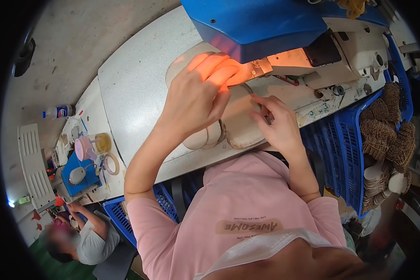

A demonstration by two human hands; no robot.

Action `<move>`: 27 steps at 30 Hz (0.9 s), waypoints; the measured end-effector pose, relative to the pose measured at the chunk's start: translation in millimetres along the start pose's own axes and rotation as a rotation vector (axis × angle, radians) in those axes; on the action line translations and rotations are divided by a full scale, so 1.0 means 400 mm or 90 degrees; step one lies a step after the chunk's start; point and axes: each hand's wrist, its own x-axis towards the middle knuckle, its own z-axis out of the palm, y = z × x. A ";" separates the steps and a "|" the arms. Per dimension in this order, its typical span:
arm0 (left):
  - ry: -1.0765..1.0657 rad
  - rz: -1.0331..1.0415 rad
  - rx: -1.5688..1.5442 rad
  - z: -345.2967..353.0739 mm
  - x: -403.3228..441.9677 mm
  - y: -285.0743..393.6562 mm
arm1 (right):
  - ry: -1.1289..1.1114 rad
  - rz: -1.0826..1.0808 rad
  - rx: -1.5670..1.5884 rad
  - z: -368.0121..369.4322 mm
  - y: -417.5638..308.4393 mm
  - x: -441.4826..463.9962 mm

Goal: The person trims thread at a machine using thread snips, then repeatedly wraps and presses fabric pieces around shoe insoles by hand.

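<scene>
My left hand [196, 91] is at the front of the blue-covered sewing machine [261, 28], its fingers curled and lit orange by the machine's lamp. What lies under its fingertips is hidden. My right hand [279, 122] is closed, thumb and forefinger pinched at the edge of a beige, sole-shaped piece [240, 123] with a brownish rim. More pale, rounded pieces [197, 139] lie on the worktable under my left wrist, and another [179, 65] shows behind that hand.
Blue crates [338, 154] stand at the right, with stacks of brown-edged pieces [378, 126]. Left on the table are a pink cup [84, 148], a tape roll [111, 164] and a bottle [60, 112]. A co-worker [95, 233] sits at the lower left.
</scene>
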 end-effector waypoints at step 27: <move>0.108 -0.127 -0.031 0.054 -0.031 0.040 | 0.012 0.007 -0.091 0.028 -0.004 -0.007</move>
